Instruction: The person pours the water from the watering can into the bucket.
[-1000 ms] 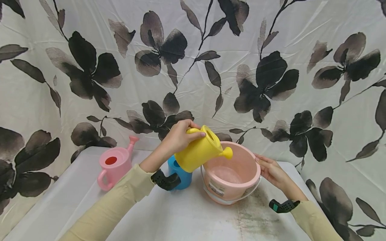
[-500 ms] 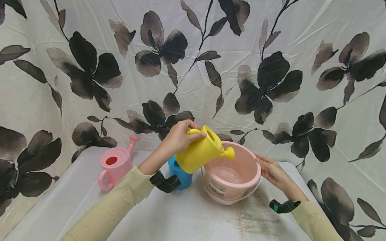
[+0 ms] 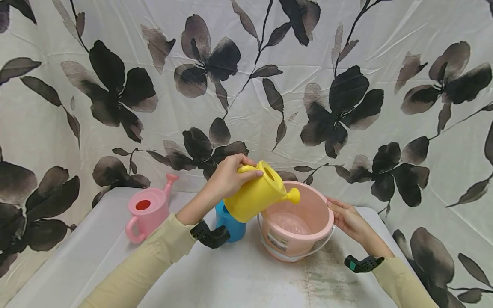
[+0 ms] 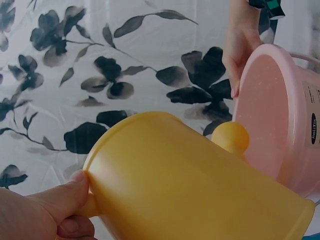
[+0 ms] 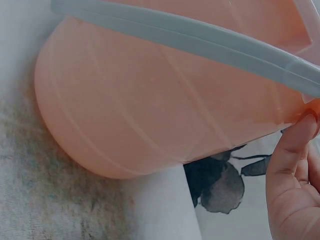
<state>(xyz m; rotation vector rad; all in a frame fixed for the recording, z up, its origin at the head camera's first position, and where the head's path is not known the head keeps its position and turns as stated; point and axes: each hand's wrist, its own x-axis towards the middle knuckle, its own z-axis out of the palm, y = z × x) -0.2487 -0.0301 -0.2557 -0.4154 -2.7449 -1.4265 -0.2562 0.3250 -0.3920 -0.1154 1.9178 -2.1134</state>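
My left hand point(image 3: 231, 176) grips the handle of a yellow watering can point(image 3: 254, 194) and holds it tilted, its spout over a pink bucket point(image 3: 296, 252). In the left wrist view, thumb and fingers pinch the can's handle. What looks like rippled water point(image 3: 290, 222) lies in the bucket's bottom; a stream from the spout is hard to make out. My right hand point(image 3: 348, 219) holds the bucket's right rim, with the thumb on the outer wall in the right wrist view. The bucket's pale handle point(image 5: 190, 35) hangs down around its front.
A blue watering can point(image 3: 233, 226) stands behind the left wrist, partly hidden by the yellow can. Farther left, a pink watering can point(image 3: 148, 214) stands upright on the white table point(image 3: 215, 278). Brownish stains point(image 3: 331, 278) mark the tabletop near the bucket. A floral cloth point(image 3: 246, 85) hangs behind.
The yellow can's spout has shifted very slightly to the right. The surface inside the bucket looks more rippled now. Both hands keep their holds.
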